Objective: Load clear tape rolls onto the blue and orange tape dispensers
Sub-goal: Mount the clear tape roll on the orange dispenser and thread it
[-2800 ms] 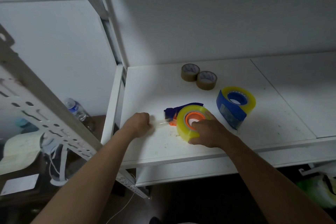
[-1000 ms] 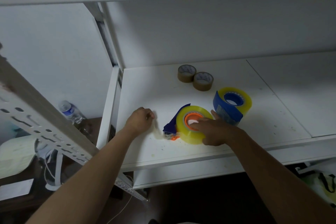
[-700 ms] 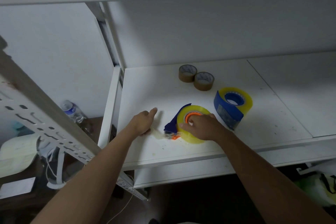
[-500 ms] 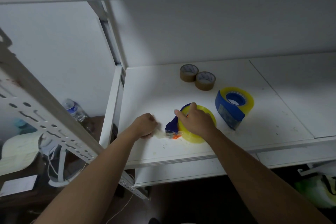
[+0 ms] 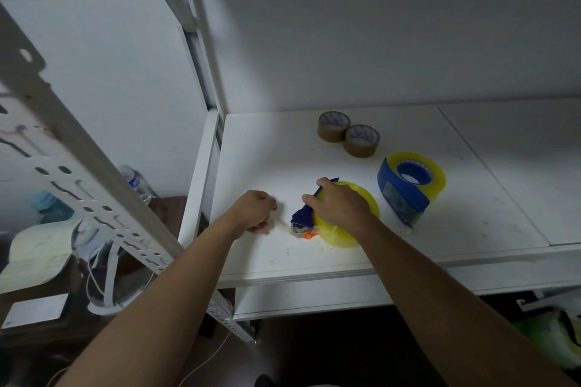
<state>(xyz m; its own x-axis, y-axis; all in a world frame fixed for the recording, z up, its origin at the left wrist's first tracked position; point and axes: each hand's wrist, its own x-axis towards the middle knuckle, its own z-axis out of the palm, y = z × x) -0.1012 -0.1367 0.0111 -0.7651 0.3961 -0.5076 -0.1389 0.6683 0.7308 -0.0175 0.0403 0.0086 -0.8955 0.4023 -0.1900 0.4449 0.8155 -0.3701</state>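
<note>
**Tape end under tension at the near dispenser; second dispenser stands loaded**

Since the earlier frames the right hand (image 5: 341, 206) has shifted from the hub of the clear tape roll (image 5: 349, 231) to lie across its top, thumb reaching over the blue cover of the near dispenser (image 5: 301, 218). The left hand (image 5: 256, 210) has closed from open fingers into a loose fist.

Position: the near dispenser lies flat on the white shelf (image 5: 267, 151), close to the front edge, with its roll seated. Its metal and orange cutter end faces left, toward the left hand, so its long axis runs left to right between the two hands. The right hand is on it; the left hand is just beside the cutter end, apart from it.

Hand state: the right hand is spread and pressing down, fingers curved over the roll and cover. The left hand is curled shut, knuckles up; a faint pale strip between it and the cutter suggests it pinches the free tape end, but the strip is too faint to confirm.

The blue dispenser (image 5: 405, 190), to the right and further back, already carries a roll. Two brown tape rolls (image 5: 347, 137) stand behind, untouched.

Assessment: the coming move appears to depend on drawing the tape leftward along that axis across the cutter.
</note>
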